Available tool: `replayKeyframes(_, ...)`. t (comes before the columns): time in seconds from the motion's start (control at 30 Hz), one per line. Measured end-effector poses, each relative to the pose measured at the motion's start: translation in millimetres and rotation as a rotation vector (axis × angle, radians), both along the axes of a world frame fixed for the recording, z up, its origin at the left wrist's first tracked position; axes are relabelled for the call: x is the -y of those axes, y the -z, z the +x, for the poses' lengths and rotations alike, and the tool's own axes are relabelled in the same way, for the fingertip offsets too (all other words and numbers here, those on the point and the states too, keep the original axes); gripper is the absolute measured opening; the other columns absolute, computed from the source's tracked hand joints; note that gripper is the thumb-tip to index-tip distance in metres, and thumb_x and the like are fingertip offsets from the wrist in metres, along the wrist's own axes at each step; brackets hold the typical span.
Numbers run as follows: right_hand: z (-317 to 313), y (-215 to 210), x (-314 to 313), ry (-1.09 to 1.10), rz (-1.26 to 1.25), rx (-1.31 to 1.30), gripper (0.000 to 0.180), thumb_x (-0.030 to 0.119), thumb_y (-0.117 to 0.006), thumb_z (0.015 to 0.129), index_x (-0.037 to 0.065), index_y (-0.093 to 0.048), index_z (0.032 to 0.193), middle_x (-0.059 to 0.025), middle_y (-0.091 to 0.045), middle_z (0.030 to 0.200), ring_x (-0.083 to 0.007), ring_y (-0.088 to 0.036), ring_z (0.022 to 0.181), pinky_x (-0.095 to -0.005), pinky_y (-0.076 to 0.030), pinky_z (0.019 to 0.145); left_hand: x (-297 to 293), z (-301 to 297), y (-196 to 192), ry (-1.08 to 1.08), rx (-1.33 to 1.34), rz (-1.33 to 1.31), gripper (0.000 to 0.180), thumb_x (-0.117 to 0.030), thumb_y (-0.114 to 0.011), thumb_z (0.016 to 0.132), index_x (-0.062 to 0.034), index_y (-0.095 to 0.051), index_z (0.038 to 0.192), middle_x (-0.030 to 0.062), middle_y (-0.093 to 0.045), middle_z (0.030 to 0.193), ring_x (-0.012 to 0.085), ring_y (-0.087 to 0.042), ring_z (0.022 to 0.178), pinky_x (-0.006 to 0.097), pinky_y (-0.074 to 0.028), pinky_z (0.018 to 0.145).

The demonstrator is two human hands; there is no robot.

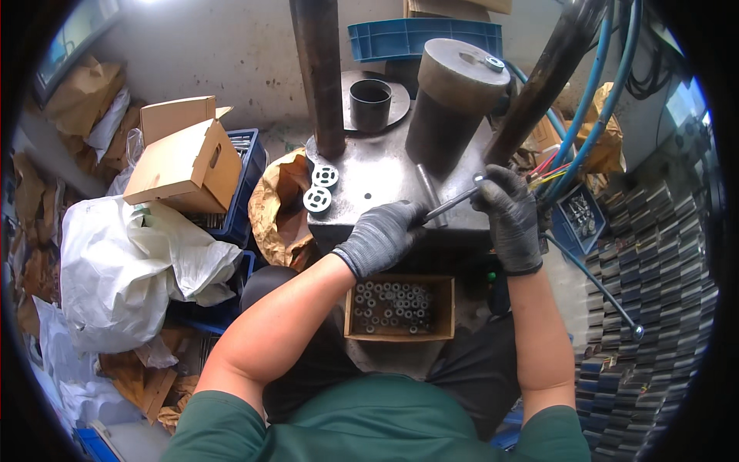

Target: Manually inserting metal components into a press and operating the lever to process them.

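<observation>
My left hand (382, 237), in a grey knitted glove, is closed round one end of a slim metal rod (453, 203). The rod slants up to the right, over the front edge of the steel machine table (362, 165). At its far end, the thumb and fingers of my right hand (509, 219), gloved the same way, pinch a small shiny metal piece (479, 179). Whether that piece sits on the rod or only touches it, I cannot tell. Just behind the rod, a short metal bar (428, 189) leans near the base of the thick steel cylinder (439, 115).
Between my knees sits a box (399, 336) of small metal rings. Two slotted discs (317, 199) lie on the table's left edge. A dark column (317, 85) and blue hoses (593, 100) flank the machine. A ball-ended lever (596, 285) sticks out right, beside stacked metal parts (647, 308).
</observation>
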State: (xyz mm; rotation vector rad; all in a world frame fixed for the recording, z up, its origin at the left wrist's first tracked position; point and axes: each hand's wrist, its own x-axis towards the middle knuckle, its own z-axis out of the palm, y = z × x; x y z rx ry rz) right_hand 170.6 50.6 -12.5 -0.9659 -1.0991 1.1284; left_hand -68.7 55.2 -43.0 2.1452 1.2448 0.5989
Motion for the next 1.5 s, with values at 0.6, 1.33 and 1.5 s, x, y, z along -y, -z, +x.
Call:
replayKeyframes(0.6, -34.9, 8.2, 13.3, -0.292, -0.088, 0.033, 0.037, 0.031, -0.061, 0.109, 0.004, -0.063, 0.135, -0.0067, -0.073, 0.108, -0.0116, -0.069, 0.084, -0.0262, -0.056, 0.074, 4.7, -6.5, -7.1, -0.081, 0.121, 0.018, 0.035, -0.023, -0.08, 0.088, -0.0051, -0.072, 0.117, 0.0166, -0.077, 0.1, 0.0296, -0.076, 0.095, 0.039, -0.058, 0.087)
replayKeyframes(1.33, -125.4, 8.0, -37.6, -0.131, 0.161, 0.386, 0.026, 0.023, -0.059, 0.11, 0.003, -0.067, 0.123, -0.0029, -0.07, 0.089, -0.0047, -0.057, 0.062, -0.0212, -0.046, 0.056, -33.5, -97.2, 3.2, -0.434, 0.649, 0.0, 0.038, -0.007, -0.069, 0.09, -0.001, -0.063, 0.127, 0.0117, -0.075, 0.109, 0.0174, -0.071, 0.09, 0.033, -0.058, 0.084)
replayKeyframes(1.5, -142.2, 24.0, -54.3, -0.134, -0.012, 0.601, 0.028, 0.026, -0.067, 0.106, 0.0, -0.069, 0.118, -0.0021, -0.067, 0.086, -0.0059, -0.057, 0.062, -0.0242, -0.049, 0.056, -46.5, -131.8, 10.4, -0.693, 0.869, -0.179, 0.027, -0.011, -0.068, 0.098, 0.0027, -0.066, 0.12, 0.0145, -0.075, 0.109, 0.0197, -0.069, 0.099, 0.032, -0.054, 0.09)
